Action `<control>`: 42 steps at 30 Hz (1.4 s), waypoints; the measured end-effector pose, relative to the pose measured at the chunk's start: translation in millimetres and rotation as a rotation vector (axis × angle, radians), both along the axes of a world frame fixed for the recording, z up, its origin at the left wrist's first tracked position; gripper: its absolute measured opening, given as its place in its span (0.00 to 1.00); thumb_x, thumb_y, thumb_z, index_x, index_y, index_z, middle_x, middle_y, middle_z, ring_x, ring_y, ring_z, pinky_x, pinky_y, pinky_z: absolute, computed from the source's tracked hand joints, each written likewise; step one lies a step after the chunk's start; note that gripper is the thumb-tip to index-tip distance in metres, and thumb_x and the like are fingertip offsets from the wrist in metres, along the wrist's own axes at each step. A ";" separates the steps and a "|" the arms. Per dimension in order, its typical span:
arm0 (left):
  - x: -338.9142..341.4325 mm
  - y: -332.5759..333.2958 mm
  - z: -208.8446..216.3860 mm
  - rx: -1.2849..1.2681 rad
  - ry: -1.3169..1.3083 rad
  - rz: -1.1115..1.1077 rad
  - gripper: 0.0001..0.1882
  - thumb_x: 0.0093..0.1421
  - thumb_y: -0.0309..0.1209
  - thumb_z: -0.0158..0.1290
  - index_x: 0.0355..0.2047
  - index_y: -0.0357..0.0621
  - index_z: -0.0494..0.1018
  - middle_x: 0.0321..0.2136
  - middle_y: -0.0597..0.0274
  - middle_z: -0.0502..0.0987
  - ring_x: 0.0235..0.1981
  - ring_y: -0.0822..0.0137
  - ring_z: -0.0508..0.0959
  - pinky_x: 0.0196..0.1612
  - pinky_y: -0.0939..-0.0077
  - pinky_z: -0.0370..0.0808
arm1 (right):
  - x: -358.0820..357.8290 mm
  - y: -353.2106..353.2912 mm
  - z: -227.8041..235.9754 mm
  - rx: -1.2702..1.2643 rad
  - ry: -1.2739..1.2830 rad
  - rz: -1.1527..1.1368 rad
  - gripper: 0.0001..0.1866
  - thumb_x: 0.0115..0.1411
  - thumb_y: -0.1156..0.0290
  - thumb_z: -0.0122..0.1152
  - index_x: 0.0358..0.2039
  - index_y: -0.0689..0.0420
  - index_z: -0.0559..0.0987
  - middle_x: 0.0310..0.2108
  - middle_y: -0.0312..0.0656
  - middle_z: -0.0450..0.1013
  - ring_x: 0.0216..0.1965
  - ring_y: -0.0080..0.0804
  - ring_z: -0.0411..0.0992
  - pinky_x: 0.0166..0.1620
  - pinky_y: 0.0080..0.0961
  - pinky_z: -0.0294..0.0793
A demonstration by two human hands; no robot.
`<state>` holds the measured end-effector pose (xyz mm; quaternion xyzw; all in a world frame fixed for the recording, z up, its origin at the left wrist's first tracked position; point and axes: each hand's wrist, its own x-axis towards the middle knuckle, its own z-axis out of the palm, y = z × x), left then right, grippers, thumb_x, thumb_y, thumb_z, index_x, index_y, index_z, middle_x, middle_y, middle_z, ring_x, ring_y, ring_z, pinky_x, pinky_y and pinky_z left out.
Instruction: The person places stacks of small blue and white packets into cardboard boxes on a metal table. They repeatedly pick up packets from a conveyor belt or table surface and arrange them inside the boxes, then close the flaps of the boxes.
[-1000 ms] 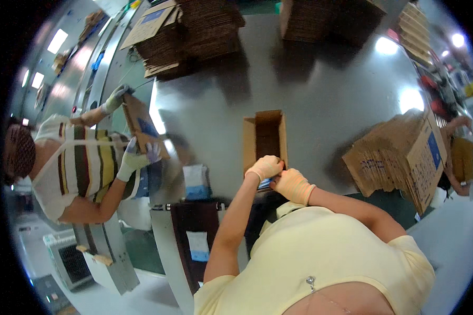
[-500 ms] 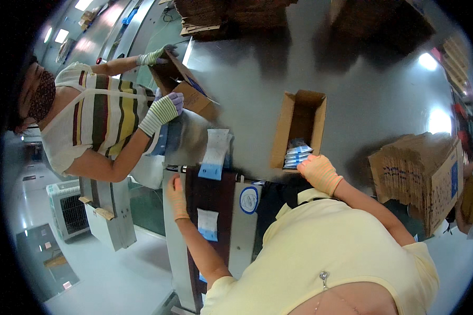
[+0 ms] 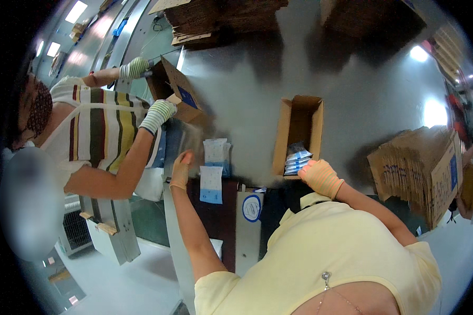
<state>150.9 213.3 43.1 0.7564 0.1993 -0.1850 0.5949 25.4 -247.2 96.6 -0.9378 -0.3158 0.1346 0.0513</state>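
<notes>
My left hand [image 3: 181, 169], in a thin glove with bare fingertips, is raised beside the end of a dark conveyor belt [image 3: 227, 220]. Its fingers are stretched out and hold nothing. Just right of it lie white-and-blue packets [image 3: 215, 152], with another packet [image 3: 211, 185] on the belt's end, touching them. My right hand [image 3: 321, 177], in an orange-and-green striped glove, is at the near right corner of an open cardboard box [image 3: 316, 126]. Its fingers are curled against a row of packets [image 3: 297, 161] in the box's near end; the fingertips are partly hidden.
At the left a co-worker in striped gloves [image 3: 159, 114] holds an open cardboard box [image 3: 186, 94] over the metal table [image 3: 242, 89]. Flattened cartons [image 3: 412, 170] stand at the right. More carton stacks [image 3: 215, 21] lie at the far edge.
My left hand has moved up and slightly right, nearer the packets. The belt packet has moved forward to the belt's end. My right hand stays at the box. The co-worker's box has shifted left.
</notes>
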 end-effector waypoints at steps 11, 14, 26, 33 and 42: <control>25.5 -136.5 -25.9 0.904 -0.020 -0.821 0.39 0.35 0.38 0.71 0.49 0.43 0.69 0.46 0.54 0.73 0.49 0.52 0.72 0.48 0.61 0.71 | 1.4 -1.2 7.5 0.044 0.060 -0.020 0.03 0.52 0.70 0.55 0.27 0.52 0.77 0.27 0.36 0.74 0.37 0.34 0.73 0.36 0.32 0.73; -8.3 -214.5 -18.0 1.203 -0.544 -1.070 0.39 0.30 0.39 0.72 0.44 0.47 0.68 0.47 0.55 0.69 0.46 0.54 0.72 0.44 0.58 0.72 | 0.2 -1.2 5.5 0.064 0.037 -0.030 0.03 0.51 0.70 0.57 0.27 0.51 0.77 0.28 0.36 0.75 0.38 0.34 0.73 0.37 0.32 0.73; 30.2 -252.7 84.4 -0.546 -0.449 -0.373 0.33 0.44 0.36 0.68 0.49 0.40 0.67 0.49 0.56 0.73 0.49 0.55 0.74 0.49 0.55 0.73 | -3.2 -3.1 -4.1 0.067 -0.018 -0.033 0.04 0.54 0.69 0.57 0.30 0.52 0.77 0.28 0.36 0.75 0.38 0.35 0.74 0.37 0.32 0.74; -11.2 -318.7 23.6 0.952 -0.574 -0.864 0.49 0.33 0.45 0.72 0.57 0.57 0.63 0.62 0.55 0.54 0.65 0.45 0.47 0.61 0.37 0.45 | -3.3 0.1 -0.4 0.057 -0.002 -0.072 0.04 0.53 0.68 0.57 0.30 0.51 0.77 0.29 0.36 0.75 0.38 0.34 0.74 0.37 0.31 0.75; 8.8 -350.2 52.4 0.510 -1.106 -0.952 0.34 0.50 0.38 0.60 0.56 0.38 0.62 0.58 0.49 0.61 0.62 0.49 0.58 0.61 0.52 0.56 | -6.9 1.8 -7.9 0.018 -0.082 -0.073 0.06 0.53 0.68 0.56 0.31 0.51 0.78 0.28 0.36 0.76 0.34 0.36 0.75 0.34 0.33 0.75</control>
